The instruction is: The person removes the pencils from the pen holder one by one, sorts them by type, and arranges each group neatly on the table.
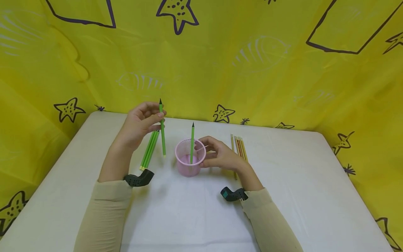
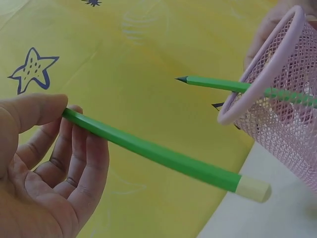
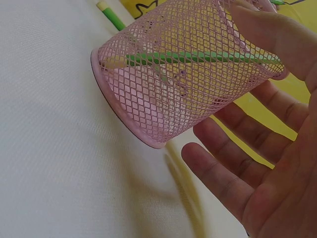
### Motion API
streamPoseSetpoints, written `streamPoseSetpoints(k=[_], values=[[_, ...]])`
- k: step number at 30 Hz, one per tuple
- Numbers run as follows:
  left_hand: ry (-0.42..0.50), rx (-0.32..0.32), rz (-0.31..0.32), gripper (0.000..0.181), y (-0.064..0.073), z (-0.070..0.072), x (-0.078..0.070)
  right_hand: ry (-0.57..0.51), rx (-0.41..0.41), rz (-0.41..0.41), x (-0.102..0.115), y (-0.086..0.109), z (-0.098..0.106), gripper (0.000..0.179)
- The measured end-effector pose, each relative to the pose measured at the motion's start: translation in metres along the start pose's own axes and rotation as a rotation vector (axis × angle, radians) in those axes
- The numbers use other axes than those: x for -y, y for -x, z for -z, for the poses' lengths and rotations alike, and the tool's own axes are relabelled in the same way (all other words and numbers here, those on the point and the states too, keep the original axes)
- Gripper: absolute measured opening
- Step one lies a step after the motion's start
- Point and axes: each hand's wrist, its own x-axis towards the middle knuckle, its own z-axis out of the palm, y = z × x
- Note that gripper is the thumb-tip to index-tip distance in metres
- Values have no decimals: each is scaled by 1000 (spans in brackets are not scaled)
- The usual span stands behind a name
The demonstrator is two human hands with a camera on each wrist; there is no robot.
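Between thumb and fingertips my left hand [image 1: 138, 122] pinches a green pencil [image 1: 162, 136], nearly upright, its dark point up and pale end [image 2: 253, 189] down. This pencil hangs left of a pink mesh pencil cup [image 1: 188, 170]. My right hand [image 1: 223, 154] holds the cup at its right side, the thumb [image 3: 270, 37] against the mesh near the rim; some fingertips stand apart from the wall. Inside the cup another green pencil [image 1: 192, 134] leans with its point up, its pale end near the base. Beneath the left hand, several green pencils [image 1: 149, 150] lie side by side on the table.
Several yellow pencils [image 1: 240, 145] lie beyond and partly behind the right wrist. A white cloth covers the table [image 1: 189, 217]. Yellow patterned fabric [image 1: 201, 70] rises along its back and sides. Each wrist wears a black camera [image 1: 139, 178].
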Motion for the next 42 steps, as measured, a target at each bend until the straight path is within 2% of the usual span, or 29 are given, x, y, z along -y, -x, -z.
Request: streamPoseSetpoints(k=[6,10,21,33,42], values=[[-50,38,43,24,-3,2,7,0,5,12,-1,0,1,69],[-118,48,57,23,-5,4,12,-3,6,12,-2,0,1,68],[-274,75,100,36,-9,9,23,-1,5,6,-2,-1,0,69],[-370,92,160,42,-13,13,31,4,0,-2,-3,-1,0,68],[-393,86,168,42,-15,14,36,7,-1,3,-2,0,0,69]])
